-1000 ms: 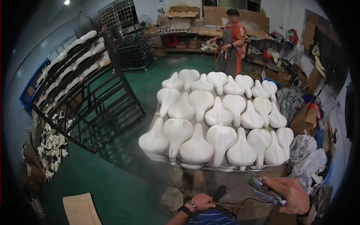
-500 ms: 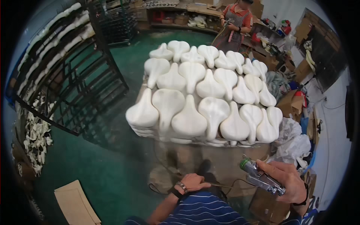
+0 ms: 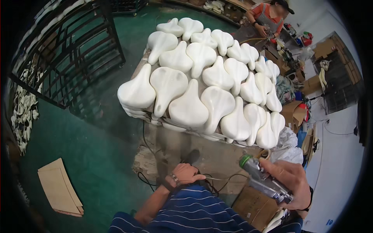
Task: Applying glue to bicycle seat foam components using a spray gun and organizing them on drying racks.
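My right hand (image 3: 289,180) is wrapped round a silver spray gun (image 3: 264,176) with a green ring near its front end, pointing up and left. In front of my belly, my left hand (image 3: 185,174) is closed on a thin hose (image 3: 217,179) that runs toward the gun. Ahead of both hands, white bicycle saddle pads (image 3: 190,105) lie in rows, nose and tail alternating, on a stack of more such layers. Neither hand touches the pads. Faint grey marks show on some of them.
A black metal rack (image 3: 77,58) with white pads stands at left. Flat cardboard (image 3: 60,186) lies on the green floor. A cardboard box (image 3: 254,206) is by my right side, plastic bags (image 3: 289,145) beyond it. A co-worker (image 3: 268,19) stands past the stack.
My view has turned and shifted, so the stack looks tilted and nearer. The spray gun remains in my right hand and the hose in my left. The co-worker appears farther right.
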Demonstrator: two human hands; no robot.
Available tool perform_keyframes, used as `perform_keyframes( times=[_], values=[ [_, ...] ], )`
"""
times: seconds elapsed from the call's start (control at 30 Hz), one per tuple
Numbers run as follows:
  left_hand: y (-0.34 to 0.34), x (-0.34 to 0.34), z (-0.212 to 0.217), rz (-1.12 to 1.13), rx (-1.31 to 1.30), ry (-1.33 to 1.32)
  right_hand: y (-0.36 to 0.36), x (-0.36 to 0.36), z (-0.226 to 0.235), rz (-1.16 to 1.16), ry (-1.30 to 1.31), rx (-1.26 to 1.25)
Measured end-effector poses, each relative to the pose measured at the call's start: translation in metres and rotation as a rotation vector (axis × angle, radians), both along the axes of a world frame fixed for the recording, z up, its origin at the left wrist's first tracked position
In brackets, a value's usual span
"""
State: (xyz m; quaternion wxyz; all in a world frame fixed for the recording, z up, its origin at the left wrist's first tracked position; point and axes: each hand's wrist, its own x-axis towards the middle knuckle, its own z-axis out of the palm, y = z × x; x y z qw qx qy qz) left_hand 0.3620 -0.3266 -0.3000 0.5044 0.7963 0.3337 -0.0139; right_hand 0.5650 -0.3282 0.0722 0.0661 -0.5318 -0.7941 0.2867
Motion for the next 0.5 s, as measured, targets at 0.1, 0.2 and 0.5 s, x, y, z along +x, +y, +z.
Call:
perform_keyframes(
  times=[0.1,0.2,0.5],
  values=[
    [-0.002,0.0,-0.006,0.042,0.028,-0.039,0.002,-0.001,-0.002,-0.065,0.085,0.062],
    [0.001,0.0,-0.006,0.023,0.05,-0.024,0.001,-0.008,0.002,-0.169,0.052,0.122],
    [-0.001,-0.003,0.0,0.005,0.077,-0.016,-0.021,0.0,0.009,-0.282,-0.002,0.177]
  ],
)
